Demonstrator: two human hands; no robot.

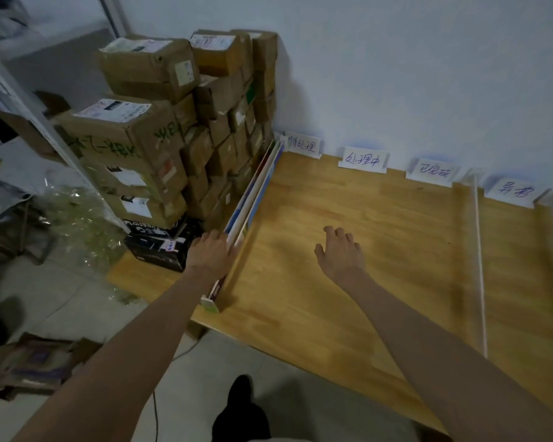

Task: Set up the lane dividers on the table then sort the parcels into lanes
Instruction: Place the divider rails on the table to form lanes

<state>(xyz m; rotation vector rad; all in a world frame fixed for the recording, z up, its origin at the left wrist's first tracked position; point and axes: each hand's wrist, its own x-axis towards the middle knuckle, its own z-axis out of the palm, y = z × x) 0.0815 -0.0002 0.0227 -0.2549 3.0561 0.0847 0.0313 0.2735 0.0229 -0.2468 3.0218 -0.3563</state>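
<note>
Left fingers (219, 236) curl over the top edge of the dividers (256, 193); right hand (340, 250) hovers loose and spread, holding nothing.
The dividers stand bunched on edge at the table's (348, 218) left side, against the parcels (160, 129). Best lift one board clear, steady the rest, and set it square between two labels (363, 161).

Both forearms are bare from elbow to wrist, with no sleeves, watch, or bands showing. The left hand (209, 252) and right hand (340, 255) wear no gloves or rings. At six o'clock, a dark trouser leg (241, 424) ends in a black shoe (240, 389).
</note>
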